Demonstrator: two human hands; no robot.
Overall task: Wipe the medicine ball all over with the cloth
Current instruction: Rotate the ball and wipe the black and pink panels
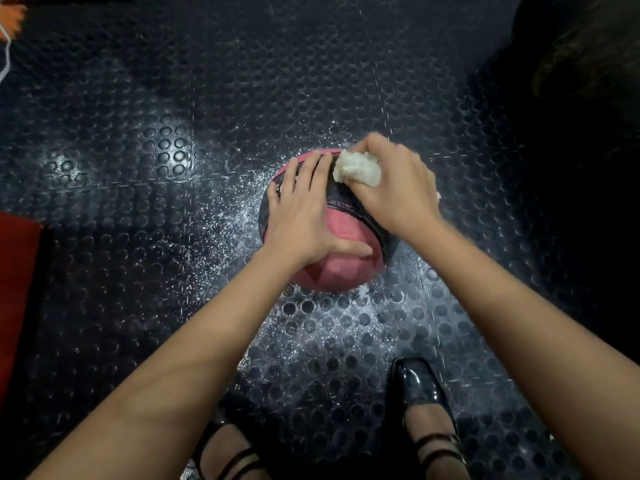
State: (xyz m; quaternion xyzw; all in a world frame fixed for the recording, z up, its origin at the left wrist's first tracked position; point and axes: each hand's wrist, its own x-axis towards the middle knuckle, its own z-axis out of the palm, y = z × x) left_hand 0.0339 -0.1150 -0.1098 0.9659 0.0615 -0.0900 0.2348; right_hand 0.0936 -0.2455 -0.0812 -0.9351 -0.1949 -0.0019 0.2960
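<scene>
Floor (173,150): dark rubber with raised round studs, carrying everything here; white powder is scattered on it, thickest around and on the near side of the two grips.
Medicine ball (346,233): round, pink panels with a dark stitched band, resting on the floor directly under both grips; the surface looks slightly grainy, so it should not slide under a palm.
Left hand (301,216): laid flat on top of the ball, fingers spread toward the far side and thumb pressing the near pink panel; this grip grasps nothing and likely pins the ball against rolling.
Right hand (394,188): just right of the left grip, fingers curled tight around the cloth and pressing it onto the far upper part of the ball.
Cloth (356,169): white, soft, bunched into a wad bulging from the thumb side of the right grip, touching the dark band.
Shoes (419,389): dark and glossy with thin straps, well apart from the grips, toward the person.
Stage, as a judgement: wiping is under way; the near and lower panels likely need turning up.
</scene>
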